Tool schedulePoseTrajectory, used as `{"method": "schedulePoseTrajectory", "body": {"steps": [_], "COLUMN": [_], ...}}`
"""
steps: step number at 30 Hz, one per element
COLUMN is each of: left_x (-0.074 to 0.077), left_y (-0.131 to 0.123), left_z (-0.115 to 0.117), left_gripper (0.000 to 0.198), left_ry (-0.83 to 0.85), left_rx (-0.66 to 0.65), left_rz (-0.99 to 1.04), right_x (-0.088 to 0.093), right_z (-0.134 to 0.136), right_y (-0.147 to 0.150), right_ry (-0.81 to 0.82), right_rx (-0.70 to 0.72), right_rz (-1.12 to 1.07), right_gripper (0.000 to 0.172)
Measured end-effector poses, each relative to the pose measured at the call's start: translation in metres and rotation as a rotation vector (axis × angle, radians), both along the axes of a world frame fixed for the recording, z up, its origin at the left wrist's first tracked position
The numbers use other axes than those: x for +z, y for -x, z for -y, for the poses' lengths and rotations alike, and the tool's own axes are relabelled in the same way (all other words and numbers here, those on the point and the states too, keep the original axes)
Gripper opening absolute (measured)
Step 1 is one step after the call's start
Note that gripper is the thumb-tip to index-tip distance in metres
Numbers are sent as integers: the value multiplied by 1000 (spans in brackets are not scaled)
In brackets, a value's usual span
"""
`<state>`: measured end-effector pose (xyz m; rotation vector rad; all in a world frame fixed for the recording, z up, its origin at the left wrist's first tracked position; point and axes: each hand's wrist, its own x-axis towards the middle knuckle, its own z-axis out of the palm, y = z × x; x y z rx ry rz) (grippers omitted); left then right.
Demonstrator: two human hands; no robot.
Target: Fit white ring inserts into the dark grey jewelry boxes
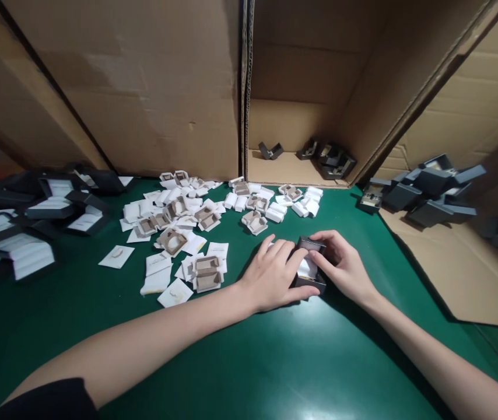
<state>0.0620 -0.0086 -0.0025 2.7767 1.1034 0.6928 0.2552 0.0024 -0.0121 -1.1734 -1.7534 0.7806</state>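
Note:
A small black jewelry box with a white lining stands opened on the green table, between my two hands. My left hand is on its left side, the fingers bent over the box and the thumb along its near edge. From the right, my right hand grips the far right corner with thumb and fingers. Part of the box is hidden beneath my left fingers. White card and paper inserts, some showing brown undersides, lie scattered to the left of my left hand.
Several opened black boxes with white linings are piled at the far left. More dark boxes are heaped at the right on a cardboard flap. An upright cardboard carton at the back holds a few black boxes.

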Motion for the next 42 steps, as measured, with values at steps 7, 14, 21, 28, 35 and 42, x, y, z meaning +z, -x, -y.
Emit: {"method": "schedulePoseTrajectory", "body": {"steps": [7, 14, 21, 28, 35, 42], "left_x": [-1, 2, 1, 1, 3, 27], "left_y": [1, 3, 3, 4, 7, 30], "left_z": [-2, -4, -4, -5, -6, -29], "left_gripper": [66, 57, 55, 53, 44, 28], "left_ry": [2, 11, -1, 8, 161, 167], "left_rx": [-26, -81, -35, -15, 73, 124], "left_rz": [16, 33, 2, 11, 165, 25], "right_x": [0, -2, 2, 6, 5, -1], "right_z": [2, 1, 1, 2, -3, -15], "right_y": [0, -1, -2, 0, -7, -20], "right_ry": [-18, -184, -110, -86, -43, 5], "right_rx": [24, -62, -81, -67, -164, -308], "right_rz": [92, 63, 184, 239, 213, 107], "right_gripper": [26, 20, 28, 25, 25, 29]}}
